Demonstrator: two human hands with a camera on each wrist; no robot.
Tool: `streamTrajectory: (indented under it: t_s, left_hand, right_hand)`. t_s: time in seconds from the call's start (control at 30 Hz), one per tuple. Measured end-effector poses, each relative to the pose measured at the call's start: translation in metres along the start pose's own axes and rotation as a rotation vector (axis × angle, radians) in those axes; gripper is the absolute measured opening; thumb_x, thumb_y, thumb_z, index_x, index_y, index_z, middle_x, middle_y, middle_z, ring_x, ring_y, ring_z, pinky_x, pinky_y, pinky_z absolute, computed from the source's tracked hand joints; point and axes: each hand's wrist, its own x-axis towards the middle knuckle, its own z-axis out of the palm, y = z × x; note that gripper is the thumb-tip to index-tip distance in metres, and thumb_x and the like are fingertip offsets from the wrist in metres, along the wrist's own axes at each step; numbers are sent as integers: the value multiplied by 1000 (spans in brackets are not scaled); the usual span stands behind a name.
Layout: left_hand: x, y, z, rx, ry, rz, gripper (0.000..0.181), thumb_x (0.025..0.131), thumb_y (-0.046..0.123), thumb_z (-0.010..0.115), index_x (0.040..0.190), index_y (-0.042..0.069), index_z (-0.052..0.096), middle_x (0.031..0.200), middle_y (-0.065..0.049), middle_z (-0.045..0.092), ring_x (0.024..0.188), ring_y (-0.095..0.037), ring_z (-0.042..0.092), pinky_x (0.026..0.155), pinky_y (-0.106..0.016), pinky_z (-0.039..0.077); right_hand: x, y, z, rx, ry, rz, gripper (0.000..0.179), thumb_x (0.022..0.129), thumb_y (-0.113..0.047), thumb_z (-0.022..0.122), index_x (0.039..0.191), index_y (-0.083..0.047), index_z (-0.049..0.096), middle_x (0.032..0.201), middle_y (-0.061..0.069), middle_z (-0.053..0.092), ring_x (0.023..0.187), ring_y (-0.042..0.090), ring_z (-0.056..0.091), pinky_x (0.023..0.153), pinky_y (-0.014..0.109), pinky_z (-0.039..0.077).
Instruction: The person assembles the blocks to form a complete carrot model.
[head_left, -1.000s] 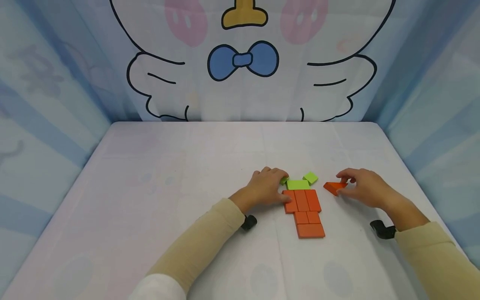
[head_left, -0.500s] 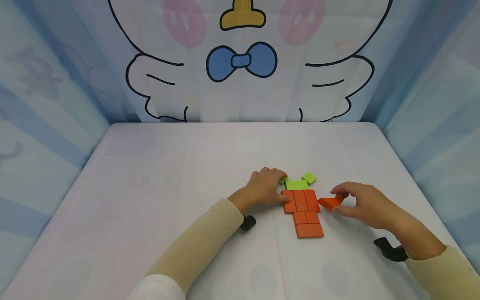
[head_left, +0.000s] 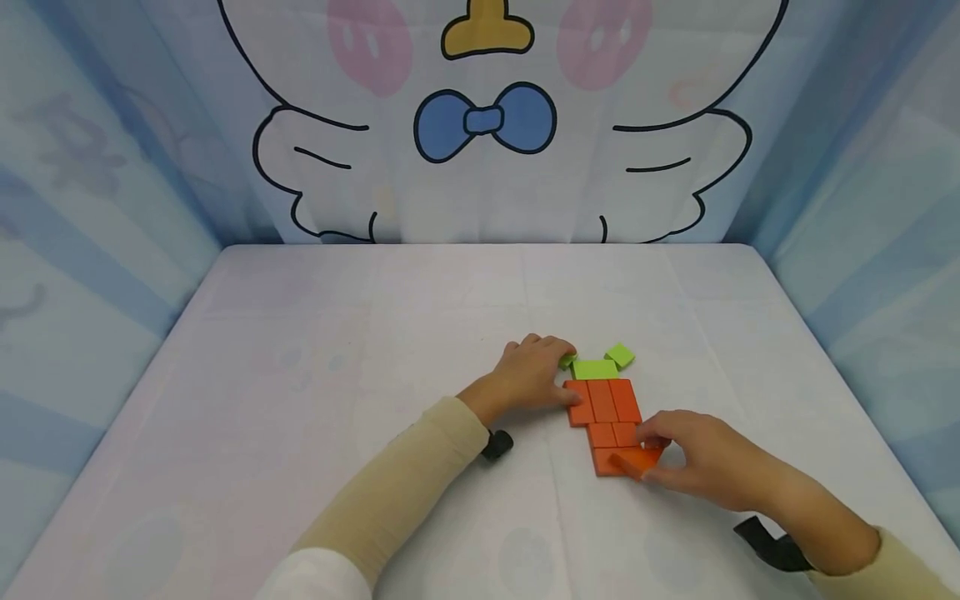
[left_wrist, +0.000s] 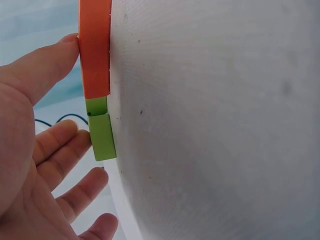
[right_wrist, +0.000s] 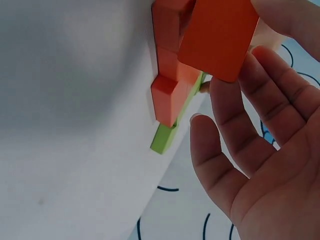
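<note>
Several flat orange blocks (head_left: pixel 603 402) lie side by side on the table as one shape, three in the upper row and a narrower stack below. A green rectangular block (head_left: pixel 595 370) adjoins their far edge, with a small tilted green block (head_left: pixel 620 356) at its right corner. My left hand (head_left: pixel 528 375) rests at the left side: its thumb touches an orange block (left_wrist: pixel 95 50), and loosely bent fingers touch another small green block (left_wrist: pixel 102 137). Between thumb and fingers, my right hand (head_left: pixel 705 458) pinches an orange triangular block (right_wrist: pixel 220 40), which overlaps the lowest orange block in the head view.
The white-clothed table (head_left: pixel 337 417) reaches to a printed curtain (head_left: pixel 487 192) at the back, with blue curtains (head_left: pixel 885 167) on both sides. A black wrist mount (head_left: pixel 776 550) hangs under the right forearm, another (head_left: pixel 497 445) under the left.
My right hand has brought the orange triangular block from the upper right toward the front, down to the lower end of the orange shape. The left hand has stayed in place.
</note>
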Motion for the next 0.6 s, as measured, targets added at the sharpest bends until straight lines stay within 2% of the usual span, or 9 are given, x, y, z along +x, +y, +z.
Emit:
streamTrajectory:
  t_s: [0.17,0.6]
  left_hand:
    - [0,0,0,3,1,-1,69,89,56,69,146,22,49,148,4,49,132,-21,43,102,-44,37]
    - [-1,1,-1,6,0,-2,69,90,56,69,146,21,49,147,3,49,131,-21,43,101,-44,37]
  right_hand:
    - [-3,-5,8,2,-7,-43,32,84,-29,82,110,-18,69,103,-17,62,89,6,56,83,36,53]
    - [-5,-7,22,-22,11,-44,29,82,-28,84,107,-21,70,97,-18,58,86,5,53,77,32,52]
